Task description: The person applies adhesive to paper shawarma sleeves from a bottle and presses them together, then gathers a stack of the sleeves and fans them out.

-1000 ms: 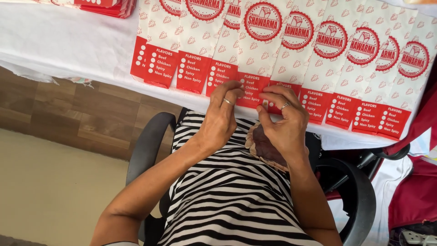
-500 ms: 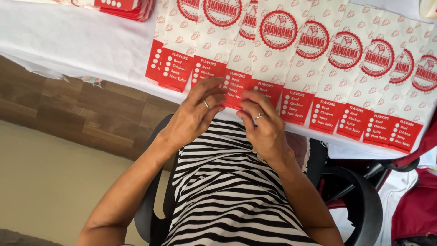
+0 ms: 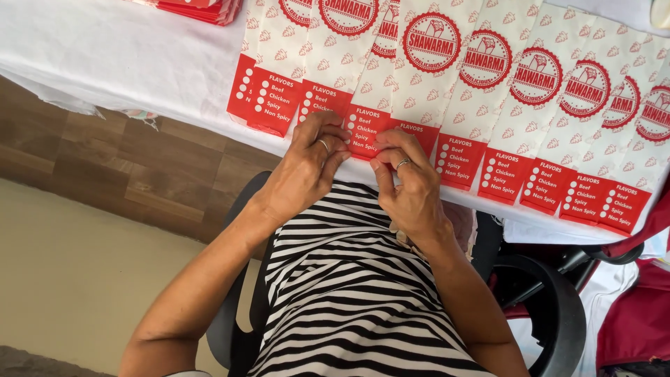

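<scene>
Head view looks down past a black-and-white striped top (image 3: 349,293) and the black chair (image 3: 551,314) to both hands at the table's near edge. Left hand (image 3: 307,171), ring on one finger, has its fingertips pinched on the red lower flap of a red-and-white paper sandwich bag (image 3: 363,129); right hand (image 3: 412,185) (also ringed) pinches the same flap just beside it. That bag lies in an overlapping row of matching bags (image 3: 537,105) fanned across the white tablecloth (image 3: 105,56). Farther back, a red stack (image 3: 202,8) sits at the top edge.
</scene>
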